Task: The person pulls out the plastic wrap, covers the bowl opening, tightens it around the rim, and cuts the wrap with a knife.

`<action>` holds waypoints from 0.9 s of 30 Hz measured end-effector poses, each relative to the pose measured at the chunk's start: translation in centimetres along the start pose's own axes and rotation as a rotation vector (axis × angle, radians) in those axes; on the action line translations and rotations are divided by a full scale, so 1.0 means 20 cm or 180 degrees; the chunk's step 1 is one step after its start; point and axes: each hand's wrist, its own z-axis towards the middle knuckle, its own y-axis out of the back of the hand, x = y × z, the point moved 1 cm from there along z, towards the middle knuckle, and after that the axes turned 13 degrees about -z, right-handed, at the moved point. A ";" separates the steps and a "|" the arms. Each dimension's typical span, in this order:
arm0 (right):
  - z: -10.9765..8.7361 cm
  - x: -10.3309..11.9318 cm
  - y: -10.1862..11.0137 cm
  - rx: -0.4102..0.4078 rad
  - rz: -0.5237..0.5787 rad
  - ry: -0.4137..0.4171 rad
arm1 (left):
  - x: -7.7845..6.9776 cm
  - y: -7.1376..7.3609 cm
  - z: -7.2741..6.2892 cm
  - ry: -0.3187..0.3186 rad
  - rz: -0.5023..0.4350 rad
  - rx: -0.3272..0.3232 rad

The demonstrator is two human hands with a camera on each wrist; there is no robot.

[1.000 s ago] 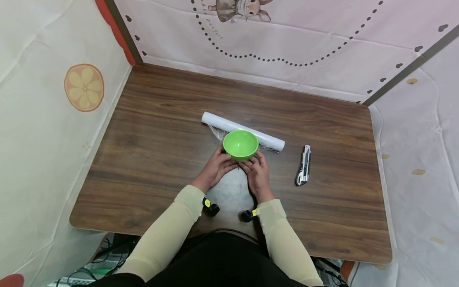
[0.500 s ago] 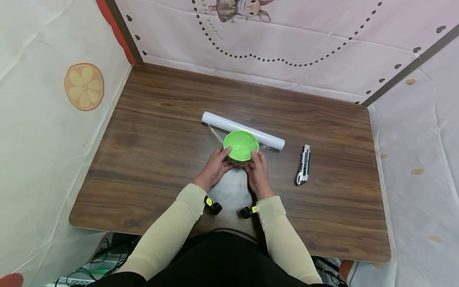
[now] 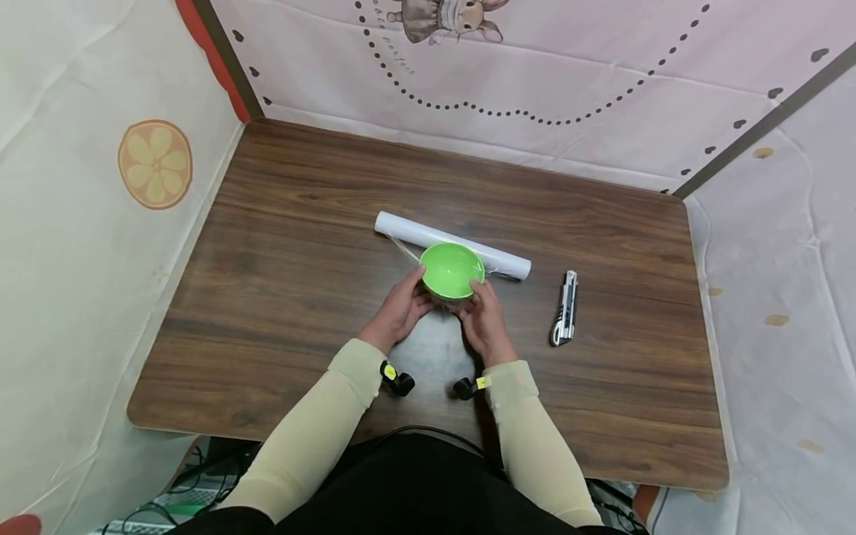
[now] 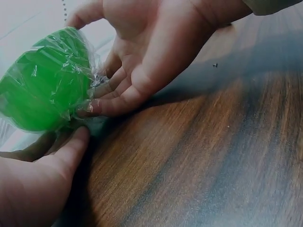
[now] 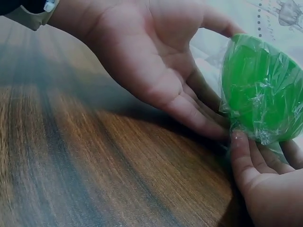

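A green bowl (image 3: 451, 269) is held tilted between both hands near the middle of the table. Clear cling film (image 4: 54, 78) covers its outside and lies bunched near its base in the left wrist view. My left hand (image 3: 401, 310) has its thumb at the bowl's left rim and its fingers below. On the opposite side, my right hand (image 3: 486, 321) grips the bowl the same way, thumb on the rim. Behind the bowl lies a white roll of cling film (image 3: 435, 235); a twisted strand stretches from its left end toward the bowl.
A utility knife (image 3: 565, 308) lies on the wooden table (image 3: 307, 297) to the right of the hands. Printed cloth walls (image 3: 568, 89) enclose the back and both sides. Cables (image 3: 200, 483) hang below the table's front edge.
Both thumbs have come up onto the bowl's rim from lower down. The bowl has shifted slightly right, and the film at its left has narrowed into a strand. Roll and knife stay put.
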 end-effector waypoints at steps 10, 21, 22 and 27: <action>0.00 -0.01 0.00 -0.0067 0.0006 0.0079 | 0.03 -0.02 0.03 0.0114 -0.0372 0.0066; -0.04 0.05 0.00 -0.0057 -0.0921 -0.0196 | 0.04 0.00 0.05 0.0105 -0.0622 0.0149; -0.04 0.06 0.00 -0.0012 -0.0967 -0.0253 | 0.04 0.00 0.05 0.0078 -0.0625 0.0142; -0.04 0.05 0.00 -0.0054 -0.0858 -0.0357 | 0.05 0.00 0.06 -0.0012 -0.0621 0.0107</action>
